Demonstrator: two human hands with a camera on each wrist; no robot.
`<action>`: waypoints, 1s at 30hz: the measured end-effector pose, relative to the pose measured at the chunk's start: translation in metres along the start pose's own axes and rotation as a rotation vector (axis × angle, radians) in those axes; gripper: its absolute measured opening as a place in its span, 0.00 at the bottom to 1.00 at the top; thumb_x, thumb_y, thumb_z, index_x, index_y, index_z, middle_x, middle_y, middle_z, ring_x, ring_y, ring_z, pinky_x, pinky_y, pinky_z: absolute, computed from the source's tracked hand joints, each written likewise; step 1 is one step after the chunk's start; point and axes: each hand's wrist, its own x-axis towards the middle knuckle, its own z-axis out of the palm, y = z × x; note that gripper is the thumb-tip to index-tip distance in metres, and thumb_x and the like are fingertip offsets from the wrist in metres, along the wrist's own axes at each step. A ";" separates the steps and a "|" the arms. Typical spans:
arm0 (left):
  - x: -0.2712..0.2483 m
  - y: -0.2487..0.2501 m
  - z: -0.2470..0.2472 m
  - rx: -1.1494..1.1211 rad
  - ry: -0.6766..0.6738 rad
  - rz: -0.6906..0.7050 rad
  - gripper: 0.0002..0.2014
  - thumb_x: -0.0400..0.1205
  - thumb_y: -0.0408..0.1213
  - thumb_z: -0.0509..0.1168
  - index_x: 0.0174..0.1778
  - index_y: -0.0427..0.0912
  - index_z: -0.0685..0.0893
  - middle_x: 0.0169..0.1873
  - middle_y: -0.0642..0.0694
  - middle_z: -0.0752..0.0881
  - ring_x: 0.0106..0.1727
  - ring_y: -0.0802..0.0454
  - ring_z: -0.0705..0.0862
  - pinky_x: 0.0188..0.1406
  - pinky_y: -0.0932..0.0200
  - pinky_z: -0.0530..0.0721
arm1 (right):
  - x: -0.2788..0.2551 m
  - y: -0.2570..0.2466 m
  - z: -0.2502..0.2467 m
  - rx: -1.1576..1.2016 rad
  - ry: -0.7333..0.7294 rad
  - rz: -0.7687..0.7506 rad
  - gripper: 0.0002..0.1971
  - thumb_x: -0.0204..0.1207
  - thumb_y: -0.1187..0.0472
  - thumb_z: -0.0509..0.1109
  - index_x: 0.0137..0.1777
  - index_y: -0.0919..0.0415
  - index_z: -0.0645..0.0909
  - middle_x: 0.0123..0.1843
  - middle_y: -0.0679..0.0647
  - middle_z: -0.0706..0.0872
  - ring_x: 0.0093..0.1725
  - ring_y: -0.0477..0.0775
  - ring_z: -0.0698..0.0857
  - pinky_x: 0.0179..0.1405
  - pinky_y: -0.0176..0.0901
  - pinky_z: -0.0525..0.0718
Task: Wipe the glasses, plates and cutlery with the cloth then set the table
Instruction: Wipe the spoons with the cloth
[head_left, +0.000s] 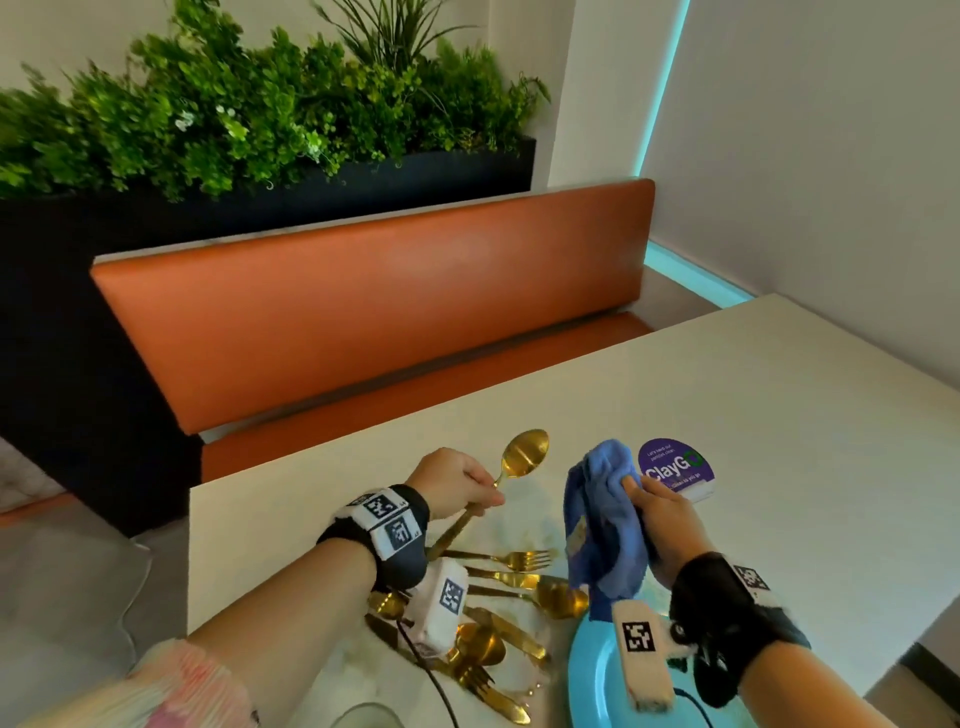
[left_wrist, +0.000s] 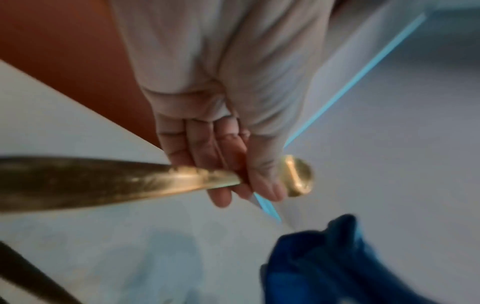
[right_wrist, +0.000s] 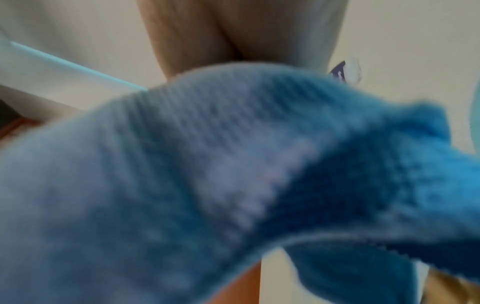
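**Gold spoon lifted in one hand, blue cloth bunched in the other**

Low in the centre of the head view, the left hand (head_left: 457, 483) grips a gold spoon (head_left: 522, 457) by its handle, fingers curled round the stem, the bowl pointing up toward the middle of the frame and clear of the table (head_left: 727, 415). The left wrist view shows the same clasp, thumb and fingers wrapped on the handle.

Just right of it, the right hand (head_left: 667, 519) clutches a blue cloth (head_left: 602, 519), which hangs bunched from the fingers; in the right wrist view the cloth fills nearly the whole frame. Spoon and cloth are near each other but apart.

Below the hands, at the bottom centre, the remaining gold cutlery (head_left: 514, 587) lies in a loose heap on the table: forks, spoons and knives overlapping. A light blue plate (head_left: 592, 680) sits at the bottom right, beside the heap. A purple round sticker (head_left: 675, 465) shows on the table just beyond the cloth.
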 end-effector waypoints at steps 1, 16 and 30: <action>-0.006 0.003 -0.003 -0.087 0.006 -0.029 0.13 0.75 0.38 0.74 0.54 0.38 0.86 0.43 0.47 0.89 0.42 0.55 0.89 0.39 0.67 0.84 | -0.001 -0.001 0.005 0.041 -0.010 0.024 0.11 0.83 0.56 0.60 0.52 0.61 0.82 0.45 0.63 0.87 0.45 0.59 0.85 0.45 0.51 0.83; -0.044 0.031 0.008 -0.188 0.313 -0.118 0.06 0.79 0.29 0.64 0.49 0.32 0.81 0.41 0.39 0.83 0.48 0.39 0.85 0.51 0.49 0.86 | -0.008 -0.031 0.117 -0.104 -0.186 -0.150 0.23 0.71 0.70 0.73 0.63 0.56 0.71 0.51 0.63 0.82 0.51 0.64 0.84 0.53 0.61 0.85; -0.053 0.027 0.013 -0.314 0.103 -0.183 0.16 0.86 0.34 0.51 0.32 0.43 0.74 0.26 0.48 0.69 0.25 0.54 0.65 0.22 0.64 0.65 | 0.035 -0.052 0.126 -0.455 -0.060 -0.242 0.08 0.76 0.62 0.70 0.45 0.65 0.75 0.42 0.62 0.81 0.46 0.61 0.80 0.51 0.55 0.82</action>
